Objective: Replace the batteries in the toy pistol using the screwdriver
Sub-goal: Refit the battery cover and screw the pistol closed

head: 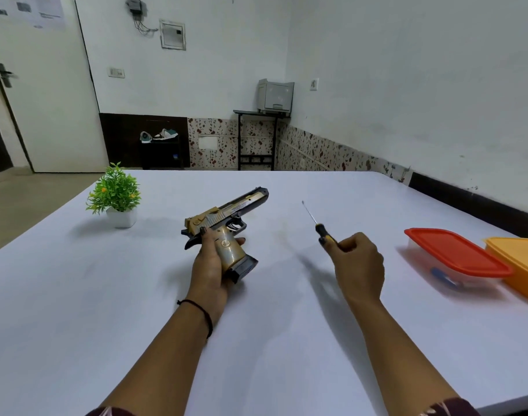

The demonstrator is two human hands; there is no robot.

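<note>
Head view: grips the toy pistol (226,214) by its gold handle in the left hand (210,265), muzzle pointing away, over the tabletop (256,340). Pinches the screwdriver (315,219) handle in the right hand (357,262), tip raised. Shows a red-lidded box (455,259) farther right.

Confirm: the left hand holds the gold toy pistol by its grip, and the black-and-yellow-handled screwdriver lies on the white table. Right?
No. In the head view the black-and-yellow-handled screwdriver is not on the white table: the right hand grips its handle, shaft raised. The left hand does hold the gold toy pistol by its grip.
</note>
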